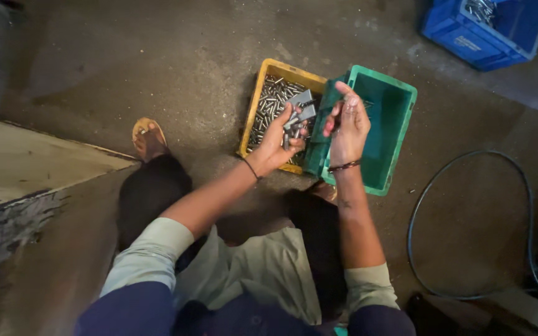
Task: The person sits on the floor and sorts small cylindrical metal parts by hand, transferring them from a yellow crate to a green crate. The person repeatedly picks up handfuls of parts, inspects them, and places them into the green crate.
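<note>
Concrete floor (157,68), dark and stained, seen from above by a squatting person. Landmark: green crate (388,112). It sits on the floor mid-frame, open and looks bare inside, long axis running up-right to down-left. Yellow crate (263,93) touches the green crate's left wall, same lean, filled with small metal pins (272,102). Blue crate (487,31) well apart, up and right of the green crate, some metal parts inside. Black hose (431,186) loops on the floor just right of the green crate. Sandalled foot (147,138) well left of it, past the yellow crate.

Left hand (278,140) is over the yellow crate, just left of the green crate's near corner, fingers curled round a bundle of flat grey metal pieces (302,109); these point up and right, toward the green crate's left wall. Right hand (349,124) is at that left wall, fingers together and bent; what they pinch, if anything, can't be told.
</note>
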`<action>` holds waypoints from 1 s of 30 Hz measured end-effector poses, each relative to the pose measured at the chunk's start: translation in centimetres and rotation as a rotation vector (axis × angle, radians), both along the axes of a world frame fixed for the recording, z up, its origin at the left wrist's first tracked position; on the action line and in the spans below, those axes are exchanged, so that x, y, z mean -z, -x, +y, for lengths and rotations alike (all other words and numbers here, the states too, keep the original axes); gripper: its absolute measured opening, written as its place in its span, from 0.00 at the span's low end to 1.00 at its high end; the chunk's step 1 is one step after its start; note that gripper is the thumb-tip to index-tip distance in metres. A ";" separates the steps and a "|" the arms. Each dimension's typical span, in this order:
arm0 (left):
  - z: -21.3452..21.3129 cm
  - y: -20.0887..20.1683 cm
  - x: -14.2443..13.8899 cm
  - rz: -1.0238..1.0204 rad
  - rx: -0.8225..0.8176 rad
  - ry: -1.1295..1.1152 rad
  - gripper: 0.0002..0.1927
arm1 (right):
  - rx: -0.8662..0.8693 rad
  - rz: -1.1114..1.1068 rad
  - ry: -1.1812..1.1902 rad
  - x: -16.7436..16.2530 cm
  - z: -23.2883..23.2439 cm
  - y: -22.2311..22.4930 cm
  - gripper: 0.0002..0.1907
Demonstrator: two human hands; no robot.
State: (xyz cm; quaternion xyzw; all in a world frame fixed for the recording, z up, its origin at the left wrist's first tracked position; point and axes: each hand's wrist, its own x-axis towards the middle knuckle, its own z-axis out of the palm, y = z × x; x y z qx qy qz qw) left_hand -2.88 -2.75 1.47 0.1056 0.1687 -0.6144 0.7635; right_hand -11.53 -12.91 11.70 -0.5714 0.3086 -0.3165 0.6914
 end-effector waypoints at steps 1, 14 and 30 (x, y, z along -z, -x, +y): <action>0.2 -0.3 -0.1 -0.022 0.030 0.011 0.16 | -0.056 0.014 -0.074 -0.1 -0.8 0.2 0.20; 3.0 -2.2 -3.1 -0.238 0.243 0.065 0.19 | -0.402 0.173 -0.173 0.8 -1.4 3.1 0.13; 3.0 -2.5 -4.3 -0.397 0.235 0.061 0.23 | -0.403 0.224 -0.113 2.1 -0.7 1.8 0.09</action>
